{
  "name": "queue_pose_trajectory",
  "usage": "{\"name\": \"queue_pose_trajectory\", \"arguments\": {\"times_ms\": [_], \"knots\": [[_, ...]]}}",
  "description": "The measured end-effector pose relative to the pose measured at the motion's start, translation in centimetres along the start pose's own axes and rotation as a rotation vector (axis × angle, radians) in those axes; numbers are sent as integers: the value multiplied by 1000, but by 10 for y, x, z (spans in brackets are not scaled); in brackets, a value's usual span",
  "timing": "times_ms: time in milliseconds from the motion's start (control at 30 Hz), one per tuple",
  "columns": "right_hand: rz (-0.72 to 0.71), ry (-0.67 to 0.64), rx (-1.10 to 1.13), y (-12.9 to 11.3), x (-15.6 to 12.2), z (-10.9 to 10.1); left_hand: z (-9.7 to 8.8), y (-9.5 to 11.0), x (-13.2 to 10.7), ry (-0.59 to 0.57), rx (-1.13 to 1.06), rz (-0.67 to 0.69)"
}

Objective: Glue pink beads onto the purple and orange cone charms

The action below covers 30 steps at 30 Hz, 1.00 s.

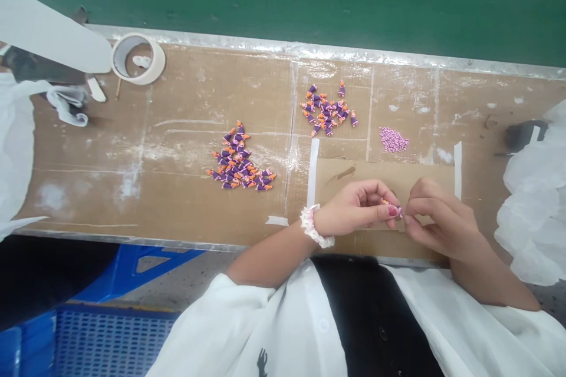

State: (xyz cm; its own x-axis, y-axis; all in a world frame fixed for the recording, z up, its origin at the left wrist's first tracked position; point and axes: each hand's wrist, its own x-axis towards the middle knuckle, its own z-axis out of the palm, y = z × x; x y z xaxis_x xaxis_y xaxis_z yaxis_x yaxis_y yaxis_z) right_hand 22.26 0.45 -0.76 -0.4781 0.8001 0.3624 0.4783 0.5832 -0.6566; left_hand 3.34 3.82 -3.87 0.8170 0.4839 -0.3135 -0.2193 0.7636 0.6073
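Craft assembly workshop, by the look of it: long workbench (150,200) w/ taped cardboard top, masking tape roll (158,65), piles of tiny purple-orange charms (239,159), pink beads (393,139), blue plastic crate (110,336) on concrete floor (177,283)

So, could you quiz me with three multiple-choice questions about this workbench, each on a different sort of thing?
1. Where is the cream paper tape roll?
A) Inside a blue plastic crate
B) On the cardboard-topped bench, near its far edge
C) On the person's wrist

2. How many heaps of purple-and-orange pieces lie on the bench?
A) One
B) Four
C) Two

3. What is the left hand doing?
A) Lying flat and open
B) Gripping the tape roll
C) Pinching a small pink piece

Answers:
1 B: the roll sits by the far edge.
2 C: a second heap lies further right.
3 C: the hand is closed on the piece.
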Motion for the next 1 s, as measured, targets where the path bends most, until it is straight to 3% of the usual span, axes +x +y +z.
{"name": "queue_pose_trajectory", "arguments": {"times_ms": [533,700,767,833,900,1000], "knots": [[-3,-64,20,-4,2,3,-5,-1,1,-43,9,26],[-30,-12,0,-6,4,5,-6,3,-4,-61,63,34],[-11,36,14,-1,5,4,-8,10,-5,36,124,68],[70,116,-68,11,3,2,-15,21,-1,241,203,161],[193,202,-293,28,0,0,-27,35,6,465,270,291],[352,178,-502,55,-5,0,-49,53,19,655,369,459]]}}
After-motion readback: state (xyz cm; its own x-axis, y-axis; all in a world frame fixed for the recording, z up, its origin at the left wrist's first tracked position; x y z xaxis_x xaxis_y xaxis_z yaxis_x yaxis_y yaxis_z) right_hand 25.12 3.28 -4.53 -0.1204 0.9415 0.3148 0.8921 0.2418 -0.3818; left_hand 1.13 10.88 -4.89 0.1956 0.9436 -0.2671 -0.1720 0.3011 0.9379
